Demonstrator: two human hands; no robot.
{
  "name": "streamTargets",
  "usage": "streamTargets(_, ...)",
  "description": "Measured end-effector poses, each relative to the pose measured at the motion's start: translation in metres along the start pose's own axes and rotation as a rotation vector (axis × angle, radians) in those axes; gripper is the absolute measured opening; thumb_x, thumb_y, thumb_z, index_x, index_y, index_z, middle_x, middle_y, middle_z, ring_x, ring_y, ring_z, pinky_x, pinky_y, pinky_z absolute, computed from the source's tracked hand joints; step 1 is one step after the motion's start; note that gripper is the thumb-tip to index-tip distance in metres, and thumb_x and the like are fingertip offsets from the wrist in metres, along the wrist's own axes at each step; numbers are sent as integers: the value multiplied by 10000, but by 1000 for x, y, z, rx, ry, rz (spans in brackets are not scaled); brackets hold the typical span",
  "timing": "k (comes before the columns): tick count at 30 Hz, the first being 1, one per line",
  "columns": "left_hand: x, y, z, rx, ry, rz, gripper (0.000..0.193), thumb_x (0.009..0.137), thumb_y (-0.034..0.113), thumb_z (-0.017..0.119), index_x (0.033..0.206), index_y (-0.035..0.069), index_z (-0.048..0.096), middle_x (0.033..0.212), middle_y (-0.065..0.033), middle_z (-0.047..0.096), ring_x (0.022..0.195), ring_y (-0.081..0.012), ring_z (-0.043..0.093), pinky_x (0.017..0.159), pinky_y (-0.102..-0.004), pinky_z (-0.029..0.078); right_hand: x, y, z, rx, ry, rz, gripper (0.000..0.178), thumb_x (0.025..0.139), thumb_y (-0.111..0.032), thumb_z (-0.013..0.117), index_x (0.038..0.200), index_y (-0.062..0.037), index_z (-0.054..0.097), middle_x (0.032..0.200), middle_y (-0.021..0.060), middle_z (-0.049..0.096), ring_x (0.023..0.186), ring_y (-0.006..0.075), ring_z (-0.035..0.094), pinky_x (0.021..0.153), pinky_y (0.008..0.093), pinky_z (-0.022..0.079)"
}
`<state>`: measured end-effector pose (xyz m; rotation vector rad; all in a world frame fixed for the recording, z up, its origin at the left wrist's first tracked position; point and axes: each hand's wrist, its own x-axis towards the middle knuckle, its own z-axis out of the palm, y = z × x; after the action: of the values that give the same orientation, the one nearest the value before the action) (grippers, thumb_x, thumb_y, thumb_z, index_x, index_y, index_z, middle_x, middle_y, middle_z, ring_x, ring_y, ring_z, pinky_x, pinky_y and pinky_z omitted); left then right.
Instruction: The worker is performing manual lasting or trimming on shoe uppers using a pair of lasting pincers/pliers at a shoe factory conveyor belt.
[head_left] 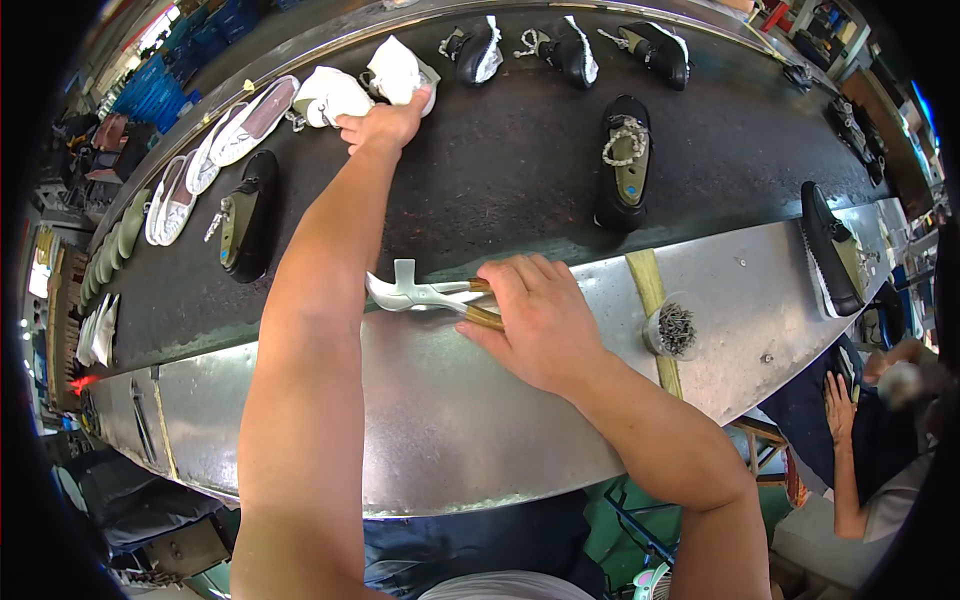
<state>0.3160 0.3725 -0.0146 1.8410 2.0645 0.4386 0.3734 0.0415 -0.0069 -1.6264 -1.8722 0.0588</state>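
My left hand (382, 125) reaches across the dark belt to two pale white shoe pieces. Its thumb lies against the right white shoe piece (400, 68), and its curled fingers are by the lower edge of the left white shoe piece (335, 95). The palm side is hidden, but the hand looks closed on the right piece. Over the metal ledge, my right hand (535, 315) is wrapped round the brown handles of silver lasting pliers (415, 292). The jaws point left, partly behind my left forearm, with nothing visible in them.
Black shoes (625, 165) with cord laces stand along the belt (480, 170), and white slip-on shoes (255, 120) lie at far left. A clear cup of nails (673, 330) and a yellowish strap (648, 285) are on the metal ledge (460, 420). Another person's hand (840, 408) is at right.
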Motion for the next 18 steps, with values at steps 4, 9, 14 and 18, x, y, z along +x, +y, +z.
streamTargets(4, 22, -25, -2, -138, 50, 99, 774, 875, 663, 575, 1335, 42, 621, 1528, -258, 322, 1342, -359, 449, 1095, -422, 401, 3, -1, 0, 11, 10, 22, 453, 827, -348, 757, 1101, -45, 562, 988, 100, 611, 965, 283, 591, 827, 413, 432)
streamTargets(9, -10, -80, -44, -249, -5, 307, 706, 853, 569, 680, 1200, -46, 673, 1227, -285, 640, 1121, -372, 639, 972, -422, 489, 5, 3, 1, 71, 96, 21, 470, 833, -341, 762, 1126, -37, 554, 997, 118, 617, 960, 310, 596, 832, 438, 433)
streamTargets(14, -123, -161, -129, -245, -212, 417, 507, 907, 403, 703, 1081, -73, 696, 1021, -182, 671, 907, -240, 640, 852, -366, 493, 1, 6, 5, 115, 231, 46, 536, 813, -331, 794, 1160, -20, 530, 1019, 177, 622, 954, 373, 598, 844, 462, 460)
streamTargets(18, -215, -245, -203, -313, -290, 422, 503, 914, 401, 710, 1115, -59, 679, 1113, -149, 610, 1037, -227, 583, 911, -345, 462, 1, 4, 2, 119, 270, 50, 545, 830, -323, 785, 1170, 10, 521, 1049, 198, 629, 977, 395, 601, 862, 474, 471)
